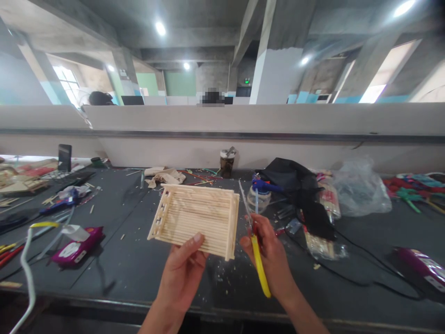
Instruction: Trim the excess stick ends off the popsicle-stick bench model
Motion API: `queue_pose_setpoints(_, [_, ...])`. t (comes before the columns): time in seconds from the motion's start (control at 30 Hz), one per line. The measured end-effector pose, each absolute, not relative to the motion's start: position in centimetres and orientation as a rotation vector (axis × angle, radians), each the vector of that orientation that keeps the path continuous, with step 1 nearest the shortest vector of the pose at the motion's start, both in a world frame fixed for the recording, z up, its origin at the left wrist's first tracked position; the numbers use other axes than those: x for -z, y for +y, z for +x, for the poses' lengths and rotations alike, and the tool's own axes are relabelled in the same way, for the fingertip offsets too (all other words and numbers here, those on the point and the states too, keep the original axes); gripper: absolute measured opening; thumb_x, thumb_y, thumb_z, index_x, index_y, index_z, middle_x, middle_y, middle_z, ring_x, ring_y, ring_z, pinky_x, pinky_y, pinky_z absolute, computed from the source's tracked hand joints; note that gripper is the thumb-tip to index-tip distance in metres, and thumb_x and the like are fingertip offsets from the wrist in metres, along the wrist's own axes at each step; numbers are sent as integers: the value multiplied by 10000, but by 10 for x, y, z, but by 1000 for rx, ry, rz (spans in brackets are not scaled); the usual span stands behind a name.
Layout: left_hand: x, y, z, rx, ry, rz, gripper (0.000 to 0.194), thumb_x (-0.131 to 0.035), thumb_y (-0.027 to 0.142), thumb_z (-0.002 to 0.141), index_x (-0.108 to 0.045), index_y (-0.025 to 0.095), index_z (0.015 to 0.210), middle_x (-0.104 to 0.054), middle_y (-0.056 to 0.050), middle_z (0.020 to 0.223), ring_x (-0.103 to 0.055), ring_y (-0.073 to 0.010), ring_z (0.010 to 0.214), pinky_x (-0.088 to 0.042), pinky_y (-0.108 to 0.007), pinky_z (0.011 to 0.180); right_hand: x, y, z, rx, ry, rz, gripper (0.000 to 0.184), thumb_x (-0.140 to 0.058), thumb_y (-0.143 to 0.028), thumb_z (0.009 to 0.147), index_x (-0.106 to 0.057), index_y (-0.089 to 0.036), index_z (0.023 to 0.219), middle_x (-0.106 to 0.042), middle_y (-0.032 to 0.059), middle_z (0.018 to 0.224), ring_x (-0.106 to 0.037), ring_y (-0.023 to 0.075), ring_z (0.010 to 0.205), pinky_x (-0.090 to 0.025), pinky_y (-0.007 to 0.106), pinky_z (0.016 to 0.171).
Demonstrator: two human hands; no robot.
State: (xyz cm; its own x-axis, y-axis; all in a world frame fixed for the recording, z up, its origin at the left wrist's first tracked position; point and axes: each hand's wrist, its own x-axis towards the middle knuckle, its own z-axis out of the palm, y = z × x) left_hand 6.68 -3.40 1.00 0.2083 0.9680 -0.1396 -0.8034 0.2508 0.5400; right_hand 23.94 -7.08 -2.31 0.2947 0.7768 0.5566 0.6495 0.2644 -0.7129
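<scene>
My left hand (187,264) grips the near edge of a shallow tray-like frame (205,211) built of pale wooden sticks, thumb on its slatted inside face. Short pieces form a gapped row along its left side. In my right hand (269,246) are yellow-and-red-handled pliers (257,264) with a long, thin metal end pointing up and away. Their tip is beside the frame's right side, and whether the jaws are apart cannot be made out. Fingers of the right hand are wrapped around the handles, partly hiding them.
A blue glue gun (266,185) rests at a clear jar (259,202) behind my right hand. Further right lie a black bag (292,178), a plastic bag (361,190) and a black cable (361,280). Purple wipes packs (78,248) flank both sides. A low partition (174,150) bounds the back.
</scene>
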Motion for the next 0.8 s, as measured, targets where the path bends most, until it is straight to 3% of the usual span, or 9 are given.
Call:
queue_pose_setpoints(0.13, [-7,-30,58,-1292,542,481,527,-737,42,659,-658,249,1137,-741,-37,973,-691,-212,936,-571,-244,760,22,-75,246,-200,-1341,-1449,311,-531,-391,886,-490,-230,1149,-600,3,809,-615,148,659,-516,232,588])
queue_pose_setpoints(0.3, [-10,-22,44,-1273,631,599,477,-803,140,609,-699,179,1072,-743,-80,950,-696,-245,882,-568,-273,726,16,-83,259,-216,-1395,-1413,321,-512,-381,891,-489,-226,1172,-620,28,881,-624,145,689,-517,225,591])
queue_pose_setpoints(0.53, [-21,-22,34,-1106,722,845,228,-814,198,614,-748,124,820,-743,-129,808,-704,-262,702,-569,-304,606,-3,-94,278,-111,-1613,-1466,375,-599,-355,837,-494,-258,1184,-615,9,852,-604,136,663,-506,209,573])
queue_pose_setpoints(0.67, [-22,-23,29,-1023,728,935,236,-813,216,619,-756,129,832,-740,-123,778,-692,-237,648,-572,-321,625,-22,-97,281,-105,-1721,-1495,351,-630,-349,804,-524,-281,1132,-609,-19,771,-564,127,562,-482,213,502])
queue_pose_setpoints(0.8, [-19,-25,27,-1004,755,1031,263,-804,242,635,-759,140,873,-740,-108,795,-686,-222,684,-558,-289,627,-36,-101,280,-119,-1815,-1573,372,-674,-348,763,-553,-286,1109,-603,-34,737,-585,135,583,-478,225,534])
